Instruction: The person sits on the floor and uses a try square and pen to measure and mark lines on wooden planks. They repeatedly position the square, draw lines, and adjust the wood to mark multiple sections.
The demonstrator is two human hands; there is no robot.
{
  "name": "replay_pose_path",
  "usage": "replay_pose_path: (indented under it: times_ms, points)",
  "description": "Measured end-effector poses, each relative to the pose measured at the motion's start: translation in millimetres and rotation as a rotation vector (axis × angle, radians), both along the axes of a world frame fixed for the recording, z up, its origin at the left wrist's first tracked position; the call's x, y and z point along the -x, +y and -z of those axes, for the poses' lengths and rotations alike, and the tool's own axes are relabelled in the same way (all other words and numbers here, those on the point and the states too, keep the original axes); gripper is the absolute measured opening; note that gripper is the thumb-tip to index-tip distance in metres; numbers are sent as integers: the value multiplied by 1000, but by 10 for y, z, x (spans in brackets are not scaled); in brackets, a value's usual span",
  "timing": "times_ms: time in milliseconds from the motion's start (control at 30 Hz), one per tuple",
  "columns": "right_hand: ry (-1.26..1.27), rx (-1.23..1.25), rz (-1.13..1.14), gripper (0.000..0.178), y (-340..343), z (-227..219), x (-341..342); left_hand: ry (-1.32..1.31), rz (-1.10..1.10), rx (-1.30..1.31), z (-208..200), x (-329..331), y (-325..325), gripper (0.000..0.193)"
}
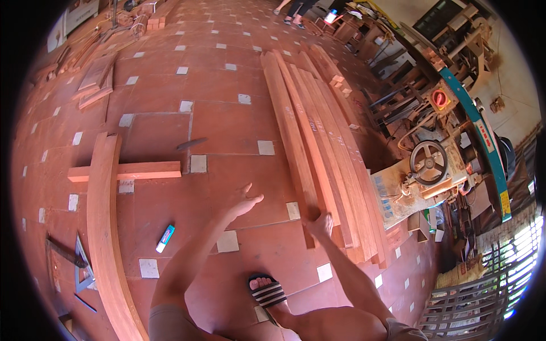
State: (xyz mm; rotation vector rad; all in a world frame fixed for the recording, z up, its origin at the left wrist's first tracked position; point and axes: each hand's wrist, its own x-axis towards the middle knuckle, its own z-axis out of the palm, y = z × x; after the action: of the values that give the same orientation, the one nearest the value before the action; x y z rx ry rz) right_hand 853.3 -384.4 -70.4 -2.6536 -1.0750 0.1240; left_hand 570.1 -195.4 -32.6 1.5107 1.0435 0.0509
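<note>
Long reddish wooden beams [324,133] lie side by side on the tiled floor, in front of me to the right. My right hand [319,224] grips the near end of the leftmost beam [293,131], thumb on top; some of its fingers are hidden behind the wood. Held out over the floor to the left of that stack, my left hand [245,203] is empty, its fingers apart. Farther left, another long beam [104,227] rests across a short wooden piece [151,170]. A teal-and-white tube [165,238] lies between that beam and my left forearm.
At right stands a dusty machine with a handwheel [429,162] and a teal guard [483,131]. A set square [84,267] and a blue pencil-like stick [85,303] lie at lower left. Boards [96,79] are stacked at far left. A person's legs [297,12] show at the back.
</note>
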Motion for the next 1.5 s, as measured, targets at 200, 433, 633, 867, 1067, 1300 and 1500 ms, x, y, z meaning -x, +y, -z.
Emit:
replay_pose_path:
  times_ms: [200, 433, 633, 867, 1067, 1300, 1500]
  points:
    - [-289, -17, 5, 68, 579, -138, -377, -40, 1, -30, 242, 358, 92, 97]
    - [-330, -183, -153, 51, 749, 40, -192, 137, 2, -251, 414, 517, 11, 90]
    - [-107, -274, -479, 38, 1057, 395, 522, 241, 61, -218, 449, 1017, -310, 85]
    - [127, -329, -850, 39, 1590, 536, 1888, 362, -178, -191, -156, 2575, -972, 72]
    - [391, -307, -1154, 35, 1740, 630, 3127, 522, -721, -211, -632, 4357, -2389, 65]
    - [477, -254, -1302, 35, 1644, 786, 3725, 797, -1221, -20, -1323, 5282, -5072, 56]
    - [525, -263, -1365, 35, 1722, 861, 3798, 937, -1460, 164, -1564, 4887, -6678, 58]
